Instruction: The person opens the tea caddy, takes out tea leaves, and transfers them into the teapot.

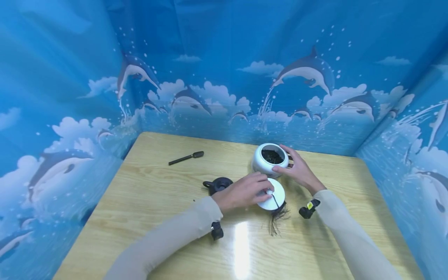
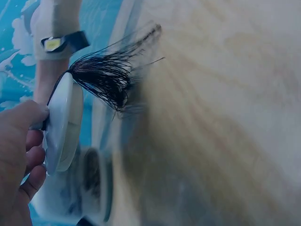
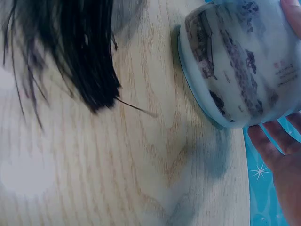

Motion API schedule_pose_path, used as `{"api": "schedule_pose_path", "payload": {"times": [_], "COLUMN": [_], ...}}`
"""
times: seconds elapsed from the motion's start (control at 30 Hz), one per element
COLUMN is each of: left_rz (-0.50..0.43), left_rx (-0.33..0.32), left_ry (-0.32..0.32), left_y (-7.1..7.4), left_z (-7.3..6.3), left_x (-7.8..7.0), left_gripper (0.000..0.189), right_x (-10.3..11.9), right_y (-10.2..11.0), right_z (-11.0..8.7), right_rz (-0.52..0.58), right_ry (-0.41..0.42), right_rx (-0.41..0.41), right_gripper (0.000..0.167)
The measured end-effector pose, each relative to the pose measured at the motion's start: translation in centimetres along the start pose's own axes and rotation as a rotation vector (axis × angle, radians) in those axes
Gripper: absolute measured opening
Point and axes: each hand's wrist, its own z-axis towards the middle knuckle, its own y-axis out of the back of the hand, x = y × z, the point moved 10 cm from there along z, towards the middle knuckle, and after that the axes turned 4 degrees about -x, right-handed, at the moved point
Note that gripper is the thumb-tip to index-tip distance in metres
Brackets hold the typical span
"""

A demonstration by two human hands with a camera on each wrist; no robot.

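Observation:
My left hand (image 1: 243,190) pinches the knob of a round white lid (image 1: 279,193). A black tassel (image 1: 276,222) hangs from a cord on that lid, and the left wrist view has the lid (image 2: 61,127) edge-on, off the table. Just behind it stands a white ceramic jar (image 1: 258,162) without a cover, dark tea leaves (image 1: 272,156) inside. Thumb and fingers of my right hand (image 1: 300,171) grip the jar's right side. In the right wrist view the jar (image 3: 249,61) bears a printed landscape and rests on the table; the tassel (image 3: 91,61) dangles nearby.
Beside my left hand lies a small dark pot-like piece (image 1: 220,183) with a loop handle, partly hidden by that hand. Farther back is a black tool with a wide end (image 1: 186,157). The wooden table (image 1: 168,217) meets dolphin-printed curtains (image 1: 217,77) behind and at both sides.

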Motion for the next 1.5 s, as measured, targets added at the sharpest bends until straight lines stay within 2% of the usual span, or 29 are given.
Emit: {"api": "schedule_pose_path", "payload": {"times": [0.2, 0.43, 0.63, 0.9, 1.17, 1.5], "left_rz": [-0.041, -0.1, -0.075, -0.105, -0.105, -0.104], "left_rx": [-0.076, -0.132, -0.18, -0.168, -0.15, -0.097], "left_ry": [-0.028, 0.018, 0.027, 0.117, 0.161, 0.222], "left_y": [2.8, 5.8, 7.5, 7.7, 7.6, 6.2], "left_z": [0.0, 0.8, 2.0, 4.3, 6.6, 8.1], "left_x": [1.4, 3.5, 5.0, 6.8, 7.4, 8.2], "left_gripper": [0.022, 0.022, 0.022, 0.026, 0.027, 0.033], "right_x": [-0.2, -0.2, 0.2, -0.1, 0.0, -0.3], "right_y": [0.0, -0.1, -0.1, -0.2, -0.3, -0.3], "right_z": [0.0, 0.2, 0.2, 0.1, 0.3, 0.3], "right_rz": [0.007, -0.003, -0.018, 0.007, 0.027, 0.04], "right_ry": [-0.014, 0.0, 0.0, -0.031, -0.006, -0.02], "right_rx": [0.003, -0.001, -0.004, 0.028, 0.033, 0.038], "right_gripper": [0.101, 0.097, 0.097, 0.102, 0.097, 0.091]}}
